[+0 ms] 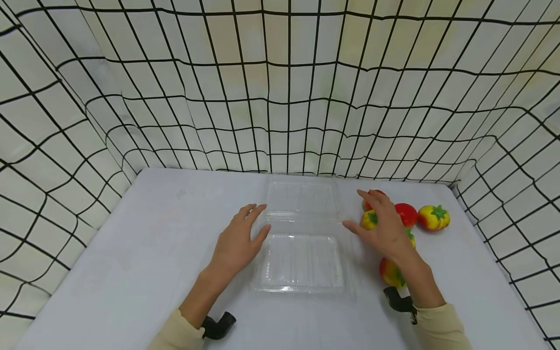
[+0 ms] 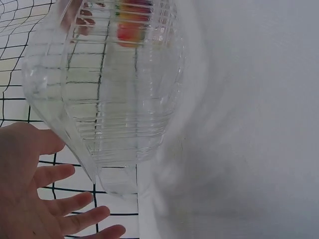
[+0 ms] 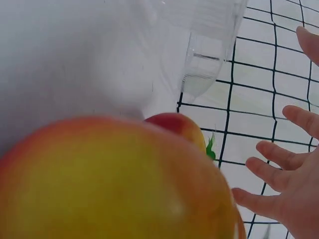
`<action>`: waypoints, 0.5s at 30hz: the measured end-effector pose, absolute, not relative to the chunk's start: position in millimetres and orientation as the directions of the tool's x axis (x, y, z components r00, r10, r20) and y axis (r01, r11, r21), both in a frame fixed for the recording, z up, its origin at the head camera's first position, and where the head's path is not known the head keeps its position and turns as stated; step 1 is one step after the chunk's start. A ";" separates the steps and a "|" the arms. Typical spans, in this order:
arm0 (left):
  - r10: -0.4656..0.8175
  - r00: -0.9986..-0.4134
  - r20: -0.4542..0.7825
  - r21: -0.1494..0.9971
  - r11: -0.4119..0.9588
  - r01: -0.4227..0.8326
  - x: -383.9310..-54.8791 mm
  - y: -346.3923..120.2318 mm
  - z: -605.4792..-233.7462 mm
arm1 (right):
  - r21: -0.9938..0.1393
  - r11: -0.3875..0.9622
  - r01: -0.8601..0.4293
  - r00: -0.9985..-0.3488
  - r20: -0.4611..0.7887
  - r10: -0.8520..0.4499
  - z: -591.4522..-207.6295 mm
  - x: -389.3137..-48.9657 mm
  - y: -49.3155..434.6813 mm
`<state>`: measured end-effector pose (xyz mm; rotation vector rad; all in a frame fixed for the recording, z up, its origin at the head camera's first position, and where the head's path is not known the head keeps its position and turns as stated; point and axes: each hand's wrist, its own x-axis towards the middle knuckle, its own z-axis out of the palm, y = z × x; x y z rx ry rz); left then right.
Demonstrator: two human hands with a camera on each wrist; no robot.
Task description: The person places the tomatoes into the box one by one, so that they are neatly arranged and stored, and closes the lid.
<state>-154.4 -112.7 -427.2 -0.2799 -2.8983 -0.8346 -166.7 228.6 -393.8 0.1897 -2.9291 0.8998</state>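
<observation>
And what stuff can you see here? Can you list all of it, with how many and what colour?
Fruit: at least five, red and yellow with some green tops, right side; some partly hidden
Box: one, clear, lid open, mid-table
Table: one, white, under everything
Net: count unclear, black, round the back and sides
Backdrop: count unclear, whitish, behind the net
Wrist gear: two, black, one per wrist
Sleeves: two, beige, bottom edge
Left hand: one, bare, left of the box
Right hand: one, bare, by the fruit
</observation>
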 end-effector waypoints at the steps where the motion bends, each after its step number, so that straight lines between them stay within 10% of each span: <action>1: 0.140 -0.980 0.143 0.535 0.822 0.196 -154.4 -113.4 -427.1 | -0.567 0.813 -0.136 -0.990 0.098 -0.098 -392.7 -166.8 230.9; 15: 0.152 -0.988 0.031 0.662 0.738 0.134 -148.4 -125.5 -429.0 | -0.650 0.755 -0.085 -0.994 0.007 -0.106 -387.3 -165.7 261.5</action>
